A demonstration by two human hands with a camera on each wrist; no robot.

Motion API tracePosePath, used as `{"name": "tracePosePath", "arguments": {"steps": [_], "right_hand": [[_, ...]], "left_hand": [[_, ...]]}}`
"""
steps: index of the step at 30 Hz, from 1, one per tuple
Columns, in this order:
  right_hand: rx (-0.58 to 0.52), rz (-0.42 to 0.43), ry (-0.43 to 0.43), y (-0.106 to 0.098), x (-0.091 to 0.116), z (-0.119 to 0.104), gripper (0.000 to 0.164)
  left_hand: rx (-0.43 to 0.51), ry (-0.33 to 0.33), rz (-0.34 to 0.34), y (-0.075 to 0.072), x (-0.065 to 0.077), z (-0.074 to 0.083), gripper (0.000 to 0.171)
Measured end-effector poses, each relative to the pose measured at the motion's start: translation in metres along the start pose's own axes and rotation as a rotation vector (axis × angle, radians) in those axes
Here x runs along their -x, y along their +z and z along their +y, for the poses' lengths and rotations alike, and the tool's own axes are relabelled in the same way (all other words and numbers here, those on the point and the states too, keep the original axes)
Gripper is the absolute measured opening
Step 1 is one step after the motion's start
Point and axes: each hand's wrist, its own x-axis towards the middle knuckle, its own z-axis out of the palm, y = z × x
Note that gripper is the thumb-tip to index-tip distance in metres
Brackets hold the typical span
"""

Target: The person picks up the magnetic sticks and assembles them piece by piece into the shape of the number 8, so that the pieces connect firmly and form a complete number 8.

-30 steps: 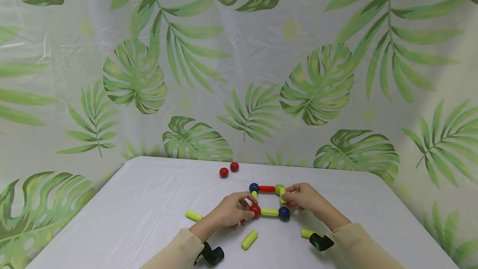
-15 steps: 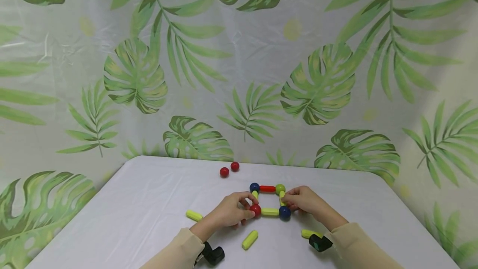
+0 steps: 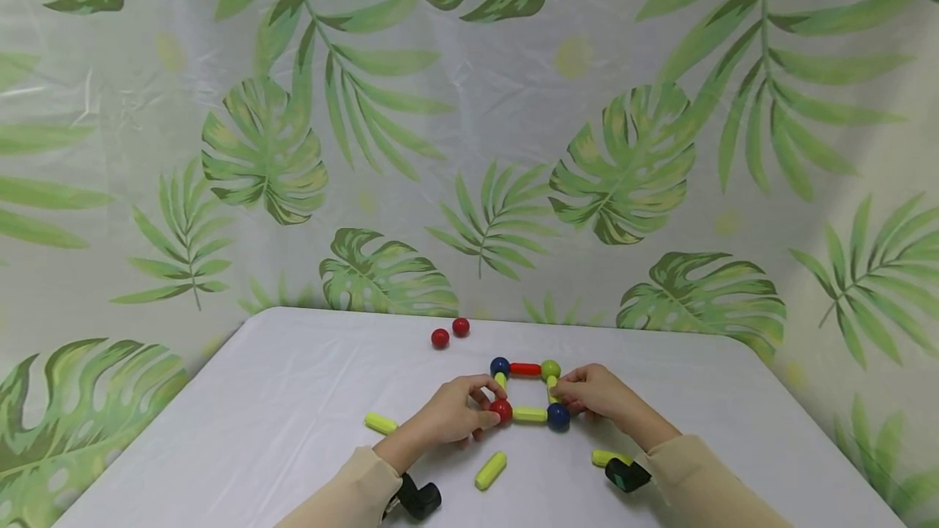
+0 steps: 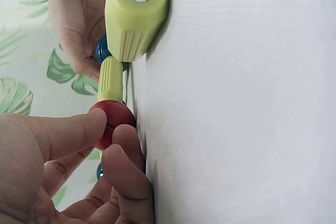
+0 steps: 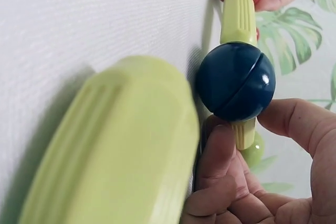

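Note:
A square frame of magnetic balls and rods lies on the table. My left hand [image 3: 458, 411] pinches the red ball [image 3: 502, 411] at its near left corner, thumb and fingers on either side in the left wrist view. My right hand [image 3: 601, 395] grips the right-hand yellow-green rod [image 3: 553, 389] between thumb and fingers, close behind the near right blue ball [image 5: 235, 81]. That rod runs to a green ball [image 3: 550, 369] at the far right. A red rod [image 3: 525, 369] leads to another blue ball [image 3: 500, 366]. A yellow-green rod [image 3: 530, 415] forms the near side.
Two loose red balls [image 3: 440, 338] sit near the table's far edge. Loose yellow-green rods lie about: one rod [image 3: 490, 471] in front of the frame, another rod [image 3: 381, 424] by the left forearm, a third rod [image 3: 610, 459] beside the right wrist camera [image 3: 628, 475].
The right-hand rod's near end has come down from a raised tilt to meet the near right blue ball, with my right hand lowering slightly. My left hand stays on the red ball.

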Motion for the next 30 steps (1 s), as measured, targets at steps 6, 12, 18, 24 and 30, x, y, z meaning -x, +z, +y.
{"name": "tracePosePath", "arguments": {"steps": [6,12,18,24,30], "right_hand": [[0.029,0.012,0.008,0.001,-0.004,-0.001,0.033],[0.042,0.026,0.012,0.001,-0.005,-0.002,0.04],[0.03,0.027,0.012,0.001,-0.008,-0.002,0.041],[0.017,0.022,-0.002,-0.003,-0.013,0.0,0.043],[0.012,0.018,-0.008,-0.005,-0.019,0.002,0.044]], "left_hand": [[-0.013,0.003,0.008,-0.001,-0.004,-0.001,0.025],[-0.026,-0.007,0.015,-0.002,-0.008,-0.001,0.025],[-0.045,0.002,0.016,-0.003,-0.011,0.001,0.024],[-0.068,0.002,0.022,-0.004,-0.02,0.002,0.024],[-0.078,-0.006,0.019,-0.005,-0.026,0.006,0.025]]}}
